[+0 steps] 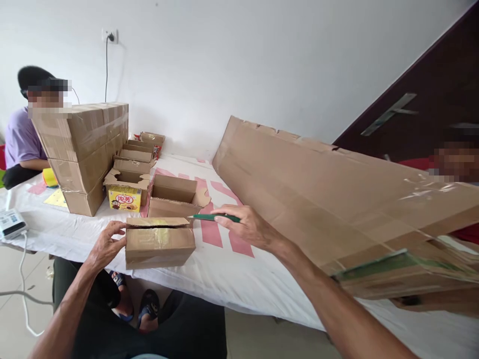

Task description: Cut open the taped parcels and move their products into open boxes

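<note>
- Left hand [106, 245] has its fingers spread and pressed on the left end of the small taped carton [159, 242], bracing it at the near edge of the table [232, 279].
- Right hand [249, 227] is pinched shut on a green cutter [213, 217], tip touching the carton's top right corner.
- I'd keep the blade shallow, follow the tape seam, and cut clear of the bracing fingers.
- 1 open carton [174, 195] sits just beyond the cutter.

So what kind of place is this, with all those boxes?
Probably a small packing room in a home or workshop: stacked sealed cartons, open boxes on a cloth-covered table, and a taped box under the hands.
</note>
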The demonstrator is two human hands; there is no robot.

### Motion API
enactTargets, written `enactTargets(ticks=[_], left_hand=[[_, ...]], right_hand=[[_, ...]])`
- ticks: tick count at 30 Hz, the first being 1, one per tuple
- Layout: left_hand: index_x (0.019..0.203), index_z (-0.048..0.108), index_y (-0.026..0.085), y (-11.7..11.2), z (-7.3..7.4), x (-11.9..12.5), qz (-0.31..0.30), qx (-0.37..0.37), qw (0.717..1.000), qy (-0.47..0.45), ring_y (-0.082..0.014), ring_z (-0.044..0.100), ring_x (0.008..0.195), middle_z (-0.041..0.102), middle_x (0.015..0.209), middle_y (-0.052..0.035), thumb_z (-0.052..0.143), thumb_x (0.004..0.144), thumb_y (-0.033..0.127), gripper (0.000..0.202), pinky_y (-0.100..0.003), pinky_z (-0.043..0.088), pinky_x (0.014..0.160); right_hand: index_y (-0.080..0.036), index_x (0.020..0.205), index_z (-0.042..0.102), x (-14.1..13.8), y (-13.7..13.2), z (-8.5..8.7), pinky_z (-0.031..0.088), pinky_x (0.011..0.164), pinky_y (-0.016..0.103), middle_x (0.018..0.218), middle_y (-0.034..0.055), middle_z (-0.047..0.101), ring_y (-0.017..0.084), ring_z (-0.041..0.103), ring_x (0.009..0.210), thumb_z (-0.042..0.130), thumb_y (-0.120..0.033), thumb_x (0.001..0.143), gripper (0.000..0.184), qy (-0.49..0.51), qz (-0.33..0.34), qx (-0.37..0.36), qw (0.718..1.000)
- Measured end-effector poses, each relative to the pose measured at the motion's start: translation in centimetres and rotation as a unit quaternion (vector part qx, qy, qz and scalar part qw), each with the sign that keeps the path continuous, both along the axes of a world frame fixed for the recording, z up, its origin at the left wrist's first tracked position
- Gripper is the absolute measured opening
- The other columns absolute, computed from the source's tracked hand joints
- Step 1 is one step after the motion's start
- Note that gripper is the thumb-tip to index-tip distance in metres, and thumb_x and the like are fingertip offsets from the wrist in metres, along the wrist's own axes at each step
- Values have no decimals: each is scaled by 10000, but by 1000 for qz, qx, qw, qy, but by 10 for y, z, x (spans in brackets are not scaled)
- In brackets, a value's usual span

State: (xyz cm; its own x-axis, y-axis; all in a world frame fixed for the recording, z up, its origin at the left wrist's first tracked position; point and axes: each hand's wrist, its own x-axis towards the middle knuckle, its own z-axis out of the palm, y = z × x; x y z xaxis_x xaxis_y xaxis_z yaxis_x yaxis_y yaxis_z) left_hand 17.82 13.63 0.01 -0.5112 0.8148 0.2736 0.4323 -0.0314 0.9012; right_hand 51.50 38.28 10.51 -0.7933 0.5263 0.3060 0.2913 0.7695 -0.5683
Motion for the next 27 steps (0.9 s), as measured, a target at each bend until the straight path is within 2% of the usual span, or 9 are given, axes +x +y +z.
enactTargets(ticks=[3, 8, 10, 12, 15, 18, 21, 24, 27], left_hand=[[1107, 837, 261, 1, 1, -3, -20, 1, 1000, 11, -285, 712, 1154, 703, 1313, -111, 796, 823, 471, 355, -283, 616, 717], [1344, 785, 311, -1, 4, -13, -75, -20, 997, 17, -393, 575, 1445, 598, 1586, -135, 843, 814, 582, 598, -366, 637, 888], [1442, 726, 337, -2, 6, -18, -95, -39, 995, 18, -425, 543, 1480, 541, 1659, -138, 901, 751, 624, 768, -421, 631, 954], [1530, 653, 356, -2, 7, -23, -117, -60, 991, 20, -447, 528, 1493, 501, 1695, -149, 960, 674, 639, 952, -466, 622, 999], [1631, 539, 354, -3, 9, -28, -143, -79, 986, 34, -466, 500, 1516, 460, 1720, -179, 997, 615, 650, 1153, -525, 601, 1056], [1705, 412, 364, -3, 12, -30, -160, -95, 980, 64, -477, 449, 1555, 380, 1769, -184, 993, 620, 661, 1266, -566, 580, 1097], [1741, 325, 362, -2, 17, -31, -173, -119, 974, 91, -487, 433, 1565, 310, 1799, -190, 991, 618, 667, 1341, -581, 572, 1114], [1754, 287, 346, 0, 24, -31, -177, -141, 968, 106, -493, 432, 1561, 302, 1797, -194, 981, 617, 682, 1374, -594, 569, 1121], [1764, 255, 334, 3, 29, -30, -176, -156, 965, 118, -497, 425, 1561, 309, 1790, -191, 950, 632, 716, 1382, -610, 554, 1139]], right_hand=[[-228, 1215, 777, 22, -3, -57, 563, 860, 386, 1054, 70, 784, 260, 715, 954, 565, -539, 990, 439, 86, -86, -25, 992], [-233, 1189, 745, 41, -11, -171, 574, 892, 450, 1024, 99, 753, 307, 702, 985, 532, -479, 974, 391, 48, -182, -4, 982], [-237, 1166, 751, 45, -12, -199, 573, 917, 481, 1012, 111, 744, 327, 692, 993, 519, -463, 976, 375, 34, -198, 20, 979], [-244, 1164, 757, 48, -11, -215, 568, 947, 502, 1024, 118, 742, 336, 686, 1002, 526, -453, 975, 364, 23, -206, 36, 978], [-245, 1132, 765, 48, -9, -221, 559, 967, 512, 1039, 123, 741, 336, 675, 1010, 560, -429, 959, 325, 4, -212, 41, 976], [-225, 1105, 768, 38, -9, -210, 557, 984, 517, 1061, 133, 728, 336, 673, 1048, 567, -443, 973, 325, 12, -214, 10, 977], [-203, 1255, 734, 18, -15, -185, 530, 1110, 538, 1288, 165, 705, 348, 655, 1256, 566, -568, 1009, 471, 90, -177, -58, 978], [-247, 1531, 589, -10, -23, -153, 473, 1230, 531, 1605, 155, 561, 341, 523, 1507, 611, -712, 990, 714, 152, -75, -115, 979], [-293, 1673, 445, -36, -24, -127, 370, 1323, 558, 1762, 139, 393, 362, 364, 1638, 702, -826, 882, 988, 154, 30, -125, 980]])
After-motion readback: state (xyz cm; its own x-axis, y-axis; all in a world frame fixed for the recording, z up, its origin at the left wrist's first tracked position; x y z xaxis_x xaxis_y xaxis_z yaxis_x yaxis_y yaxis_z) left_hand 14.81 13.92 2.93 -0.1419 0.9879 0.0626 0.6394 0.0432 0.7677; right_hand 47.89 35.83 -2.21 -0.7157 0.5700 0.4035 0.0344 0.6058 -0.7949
